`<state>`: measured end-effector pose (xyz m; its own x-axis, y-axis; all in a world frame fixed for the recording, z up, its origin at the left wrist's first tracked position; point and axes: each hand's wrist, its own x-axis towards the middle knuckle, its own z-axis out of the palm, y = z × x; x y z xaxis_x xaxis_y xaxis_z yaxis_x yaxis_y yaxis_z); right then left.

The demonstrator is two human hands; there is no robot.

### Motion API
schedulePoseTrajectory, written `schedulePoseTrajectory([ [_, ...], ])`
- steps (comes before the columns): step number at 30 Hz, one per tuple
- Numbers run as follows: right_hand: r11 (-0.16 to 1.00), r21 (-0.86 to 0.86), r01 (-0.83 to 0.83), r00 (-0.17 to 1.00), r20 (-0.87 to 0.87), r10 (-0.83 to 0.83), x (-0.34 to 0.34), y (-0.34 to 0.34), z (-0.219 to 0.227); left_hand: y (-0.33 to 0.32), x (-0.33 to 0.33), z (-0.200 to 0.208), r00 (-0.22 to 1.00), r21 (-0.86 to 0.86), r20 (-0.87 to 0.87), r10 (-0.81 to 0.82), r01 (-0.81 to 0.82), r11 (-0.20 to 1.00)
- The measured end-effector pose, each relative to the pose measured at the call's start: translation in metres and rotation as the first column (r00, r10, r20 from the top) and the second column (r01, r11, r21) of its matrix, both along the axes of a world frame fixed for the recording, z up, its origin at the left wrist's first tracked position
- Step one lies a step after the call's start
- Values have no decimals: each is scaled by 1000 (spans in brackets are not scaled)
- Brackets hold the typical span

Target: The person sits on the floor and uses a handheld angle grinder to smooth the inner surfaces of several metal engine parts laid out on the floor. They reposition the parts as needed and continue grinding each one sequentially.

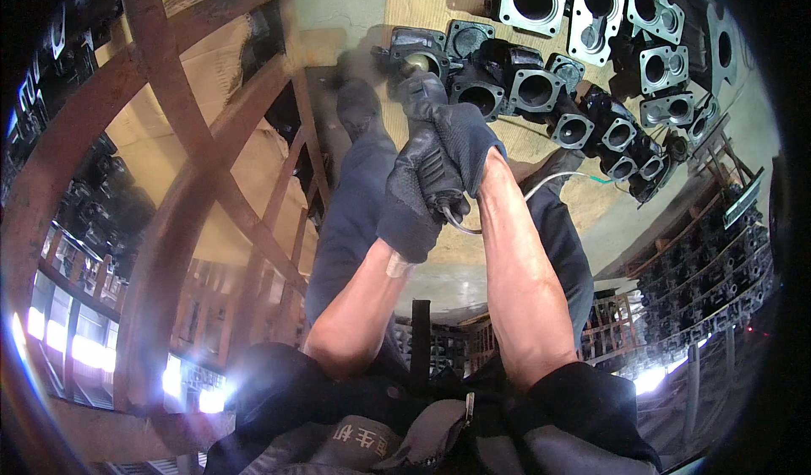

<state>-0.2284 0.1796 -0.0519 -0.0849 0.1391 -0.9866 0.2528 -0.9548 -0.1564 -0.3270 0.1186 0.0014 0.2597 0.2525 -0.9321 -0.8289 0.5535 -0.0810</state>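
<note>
Black gloves cover both of my hands, which are wrapped round a dark handheld power grinder [437,190] with vent slots. My left hand [407,190] grips its rear body. My right hand [460,141] closes round it farther forward. A cable [460,224] leaves the grinder's rear end. Its front end points away from me, at a black flanged metal casting [414,39] on the floor. A pale, blurred round spot shows at the casting's opening; whether the grinder touches there, I cannot tell.
Several dark castings with bright machined flanges [534,90] stand to the right on cardboard [422,2]. A rusty metal frame [182,120] rises close on my left. A pale hose or cable [562,174] crosses near my right leg. Stacked castings [701,264] fill the right side.
</note>
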Motion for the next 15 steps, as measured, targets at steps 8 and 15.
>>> schedulePoseTrajectory([
  [8,957,186,-224,975,55,217,2,-12,-2,-3,2,7,998,-79,-58,22,-27,997],
  [15,977,146,-156,987,-11,159,6,14,9,-3,-4,-21,986,-14,87,145,-144,989],
])
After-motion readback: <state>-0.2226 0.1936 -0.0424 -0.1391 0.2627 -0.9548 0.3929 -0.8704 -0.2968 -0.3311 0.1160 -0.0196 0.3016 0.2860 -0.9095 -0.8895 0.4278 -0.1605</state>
